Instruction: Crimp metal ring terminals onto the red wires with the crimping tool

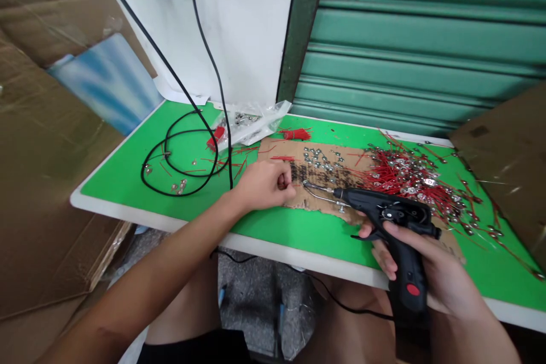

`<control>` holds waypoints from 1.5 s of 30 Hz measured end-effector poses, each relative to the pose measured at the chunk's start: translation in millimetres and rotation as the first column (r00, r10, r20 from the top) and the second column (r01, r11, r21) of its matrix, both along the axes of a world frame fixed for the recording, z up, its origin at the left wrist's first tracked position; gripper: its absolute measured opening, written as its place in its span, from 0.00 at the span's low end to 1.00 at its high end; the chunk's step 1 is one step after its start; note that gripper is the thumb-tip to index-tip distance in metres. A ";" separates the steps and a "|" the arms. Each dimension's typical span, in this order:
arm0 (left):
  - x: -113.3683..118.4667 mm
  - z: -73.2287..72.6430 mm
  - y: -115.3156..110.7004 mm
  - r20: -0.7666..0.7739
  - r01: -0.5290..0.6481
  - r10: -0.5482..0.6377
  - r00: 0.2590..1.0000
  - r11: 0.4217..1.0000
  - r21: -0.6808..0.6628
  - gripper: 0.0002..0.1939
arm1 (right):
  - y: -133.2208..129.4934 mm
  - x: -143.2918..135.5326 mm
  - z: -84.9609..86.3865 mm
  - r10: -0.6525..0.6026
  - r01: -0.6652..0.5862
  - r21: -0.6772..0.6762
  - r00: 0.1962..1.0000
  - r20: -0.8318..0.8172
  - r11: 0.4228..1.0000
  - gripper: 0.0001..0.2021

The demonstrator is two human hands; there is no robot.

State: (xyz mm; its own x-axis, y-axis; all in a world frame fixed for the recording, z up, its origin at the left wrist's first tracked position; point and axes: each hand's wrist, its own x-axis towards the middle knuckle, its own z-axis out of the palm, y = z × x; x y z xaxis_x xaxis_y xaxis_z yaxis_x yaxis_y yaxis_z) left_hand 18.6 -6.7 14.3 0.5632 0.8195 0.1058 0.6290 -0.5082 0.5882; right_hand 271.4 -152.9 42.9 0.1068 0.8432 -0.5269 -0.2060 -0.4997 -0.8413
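Note:
My right hand [443, 273] is wrapped round the handle of a black soldering gun [386, 205] with a red button low on its grip. The gun's metal tip points left, just above a cardboard sheet [273, 149] marked with dark scorch spots. Close to that tip, my left hand [262, 185] is closed in a pinch at the sheet's left edge. Whatever its fingers hold is hidden or too small to name. Several small metal tabs [322, 158] lie on the cardboard behind the tip. Loose red wires [281, 157] lie beyond my left hand.
A heap of red wires with metal ends [401, 179] covers the right of the green table [119, 176]. A clear plastic bag [268, 122], a red wire bundle [297, 134] and a coiled black cable [143, 168] lie behind and left. Cardboard boxes [38, 182] flank the table.

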 end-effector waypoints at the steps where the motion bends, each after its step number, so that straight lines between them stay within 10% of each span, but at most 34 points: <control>1: 0.2 0.2 -0.1 -0.001 0.000 0.000 1.000 1.000 0.000 0.02 | 0.4 0.3 -0.3 0.006 -0.006 0.002 1.000 0.004 1.000 0.19; 45: -0.4 -1.2 0.3 0.007 -0.010 0.010 1.000 1.000 0.013 0.03 | -6.3 -24.1 26.4 -0.010 0.017 -0.016 0.934 0.358 1.000 0.22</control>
